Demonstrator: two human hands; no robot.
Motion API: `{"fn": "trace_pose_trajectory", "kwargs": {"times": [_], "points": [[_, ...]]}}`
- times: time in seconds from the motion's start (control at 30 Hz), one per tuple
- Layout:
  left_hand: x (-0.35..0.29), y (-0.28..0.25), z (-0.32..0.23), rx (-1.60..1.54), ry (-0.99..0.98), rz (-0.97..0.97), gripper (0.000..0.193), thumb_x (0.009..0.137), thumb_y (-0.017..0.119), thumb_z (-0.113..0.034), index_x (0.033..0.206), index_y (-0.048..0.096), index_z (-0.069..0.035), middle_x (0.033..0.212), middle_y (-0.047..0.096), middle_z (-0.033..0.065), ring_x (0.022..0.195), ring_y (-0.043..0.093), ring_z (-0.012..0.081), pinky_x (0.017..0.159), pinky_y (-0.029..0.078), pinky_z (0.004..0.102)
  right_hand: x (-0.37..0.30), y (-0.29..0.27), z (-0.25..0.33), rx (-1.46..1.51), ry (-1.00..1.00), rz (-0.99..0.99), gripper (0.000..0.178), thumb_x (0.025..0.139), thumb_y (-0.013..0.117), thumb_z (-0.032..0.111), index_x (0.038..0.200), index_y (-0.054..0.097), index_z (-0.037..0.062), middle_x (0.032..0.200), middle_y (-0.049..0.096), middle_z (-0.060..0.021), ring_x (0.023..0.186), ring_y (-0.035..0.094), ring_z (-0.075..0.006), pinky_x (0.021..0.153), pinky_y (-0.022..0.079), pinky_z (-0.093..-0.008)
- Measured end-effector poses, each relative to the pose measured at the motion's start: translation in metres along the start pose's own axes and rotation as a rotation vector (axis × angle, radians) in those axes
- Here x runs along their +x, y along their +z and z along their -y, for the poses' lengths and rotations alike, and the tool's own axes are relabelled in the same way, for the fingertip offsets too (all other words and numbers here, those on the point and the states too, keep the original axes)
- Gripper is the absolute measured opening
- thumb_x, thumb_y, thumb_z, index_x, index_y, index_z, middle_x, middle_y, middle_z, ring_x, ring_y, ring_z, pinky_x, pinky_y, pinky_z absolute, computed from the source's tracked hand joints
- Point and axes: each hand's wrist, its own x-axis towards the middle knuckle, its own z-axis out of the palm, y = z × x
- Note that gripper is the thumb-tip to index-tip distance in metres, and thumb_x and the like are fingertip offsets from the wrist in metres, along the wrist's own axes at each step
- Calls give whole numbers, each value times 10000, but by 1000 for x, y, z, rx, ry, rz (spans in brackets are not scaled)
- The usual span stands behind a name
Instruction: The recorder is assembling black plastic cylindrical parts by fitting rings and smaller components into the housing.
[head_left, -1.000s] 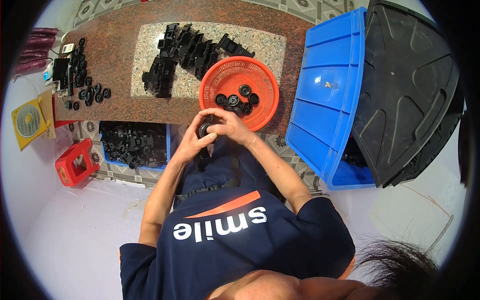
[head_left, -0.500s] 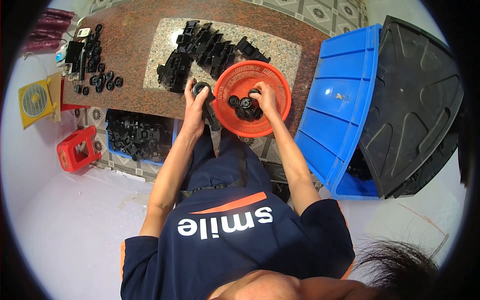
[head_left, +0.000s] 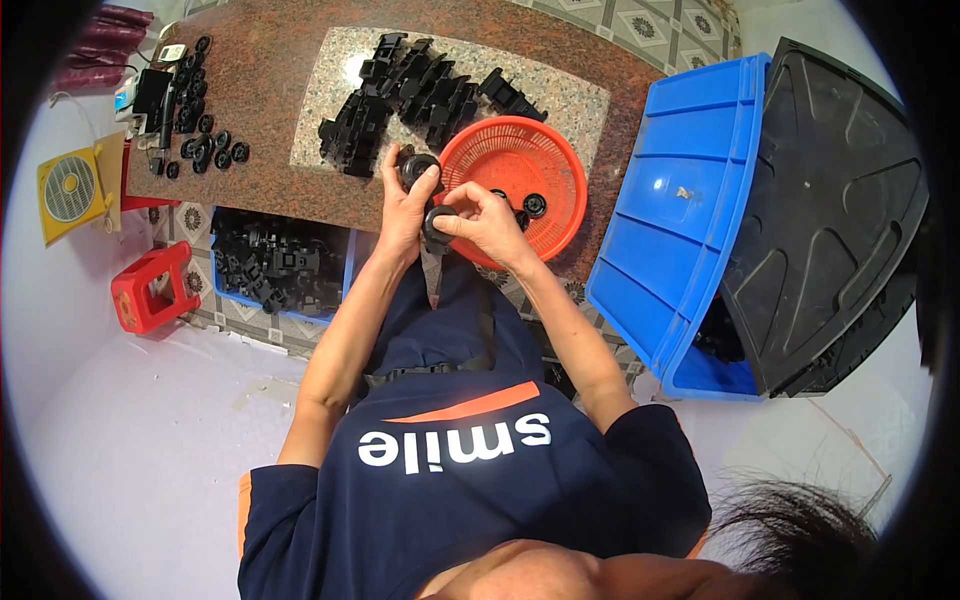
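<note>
My left hand (head_left: 402,215) is closed round a black plastic chassis part, with a round black wheel (head_left: 420,170) showing at its far end. In the fingers of my right hand (head_left: 492,228) is another black wheel (head_left: 436,232), held against the near end of that part. My fingers partly cover the chassis part and where the wheel meets it. A red plastic basket (head_left: 574,198) stands just right of my hands, under my right wrist. Several black wheels (head_left: 535,206) lie in it, some hidden by my right hand.
Several black chassis parts (head_left: 352,135) are grouped on the table's pale granite inset (head_left: 575,105). Loose wheels (head_left: 202,155) lie at the table's left. Below are a blue crate (head_left: 350,275) of black parts and a red stool (head_left: 150,290). A large blue bin (head_left: 690,190) stands right.
My right hand has come out of the basket and moved left, bringing a wheel to the chassis part in my left hand. Fewer wheels show in the basket.
</note>
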Motion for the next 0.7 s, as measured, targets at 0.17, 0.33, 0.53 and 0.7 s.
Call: {"fn": "trace_pose_trajectory", "kwargs": {"times": [0.17,0.33,0.53,0.7], "points": [[-5,-14,-10,17,23,127,1072,802,787,-236,1547,19,-164,1368,406,131,1201,472,227,973,436,349,-14,3,7,723,306,273,533,967,587,304,1370,392,15,1217,571,-97,1058,617,-197,922,521,-357],[-17,-13,-18,197,108,293,1262,685,841,-137,1548,-80,-155,1467,312,145,1309,400,256,1071,372,385,-13,6,-4,752,223,202,588,953,617,336,1390,398,9,1229,568,-48,1134,551,-116,969,468,-290],[-20,-11,-17,260,238,300,1220,696,807,-88,1555,-55,-168,1430,365,127,1262,451,236,1034,404,357,-13,15,-14,799,95,190,624,928,652,354,1389,407,11,1241,561,-38,1142,542,-125,982,451,-293],[-20,-15,-22,187,175,352,1261,685,825,-124,1546,-95,-154,1445,349,151,1279,439,259,1067,375,374,-22,23,-1,781,72,222,753,899,691,356,1464,314,32,1310,490,-34,1138,504,-101,929,446,-280]]}}
